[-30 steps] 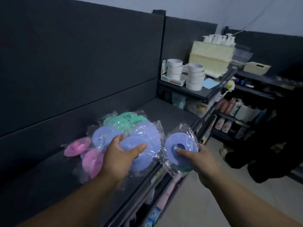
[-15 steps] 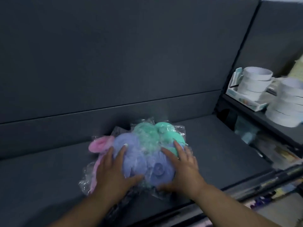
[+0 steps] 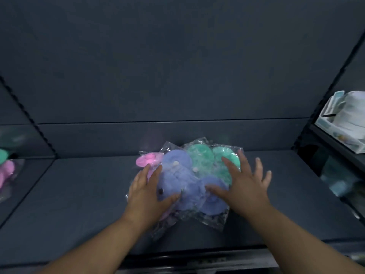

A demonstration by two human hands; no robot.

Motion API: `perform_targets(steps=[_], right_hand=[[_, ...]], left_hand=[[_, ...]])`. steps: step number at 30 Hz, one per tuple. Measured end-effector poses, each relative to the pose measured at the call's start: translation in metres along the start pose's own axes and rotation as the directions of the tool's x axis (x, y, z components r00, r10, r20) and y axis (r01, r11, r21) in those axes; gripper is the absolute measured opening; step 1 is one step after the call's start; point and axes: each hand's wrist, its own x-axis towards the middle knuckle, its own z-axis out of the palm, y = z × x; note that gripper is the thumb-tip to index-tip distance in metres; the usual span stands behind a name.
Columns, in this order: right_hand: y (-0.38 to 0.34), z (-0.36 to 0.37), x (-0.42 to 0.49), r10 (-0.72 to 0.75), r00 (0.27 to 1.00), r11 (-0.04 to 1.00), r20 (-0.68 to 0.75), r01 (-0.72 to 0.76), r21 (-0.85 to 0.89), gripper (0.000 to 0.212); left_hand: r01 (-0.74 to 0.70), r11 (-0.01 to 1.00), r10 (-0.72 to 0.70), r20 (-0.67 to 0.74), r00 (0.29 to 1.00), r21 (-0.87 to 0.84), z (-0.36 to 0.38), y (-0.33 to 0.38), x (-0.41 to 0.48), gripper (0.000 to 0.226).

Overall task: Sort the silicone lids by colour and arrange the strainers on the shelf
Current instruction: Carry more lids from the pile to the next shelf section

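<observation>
Lids: bagged silicone lids (image 3: 183, 178) — pink, purple, green — lie heaped on the dark shelf (image 3: 79, 194).
Left hand (image 3: 146, 192): fingers straight and together, resting on the purple lids.
Right hand (image 3: 245, 184): fingers spread — flat over the heap.

Pink lids (image 3: 147, 161) partly under left hand (image 3: 146, 192); white stack (image 3: 353, 113) cropped right.
</observation>
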Motion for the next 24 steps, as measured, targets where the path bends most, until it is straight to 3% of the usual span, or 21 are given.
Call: perform_targets(steps=[2, 5, 9, 14, 24], right_hand=[[-0.018, -0.003, -0.003, -0.005, 0.996, 1.000, -0.084, 0.005, -0.001, 0.079], [-0.067, 0.000, -0.018, -0.169, 0.975, 0.980, -0.143, 0.182, 0.080, 0.060], [-0.168, 0.022, -0.066, -0.370, 0.928, 0.918, 0.041, 0.358, 0.171, 0.043], [-0.306, 0.061, -0.130, -0.547, 0.819, 0.833, 0.171, 0.513, 0.206, 0.055], [-0.528, 0.118, -0.228, -0.783, 0.565, 0.620, 0.261, 0.741, 0.257, 0.067]], left_hand=[[-0.008, 1.000, 0.008, -0.033, 0.999, -0.017, -0.015, -0.017, -0.010, 0.100], [0.067, 0.998, -0.067, -0.019, 0.998, -0.012, -0.044, -0.054, -0.033, 0.102], [0.156, 0.987, -0.157, 0.028, 0.987, 0.032, -0.097, -0.127, -0.077, 0.078], [0.290, 0.945, -0.286, -0.046, 0.957, 0.152, -0.183, -0.241, -0.156, 0.073], [0.558, 0.735, -0.509, -0.230, 0.829, 0.386, -0.304, -0.413, -0.290, 0.076]])
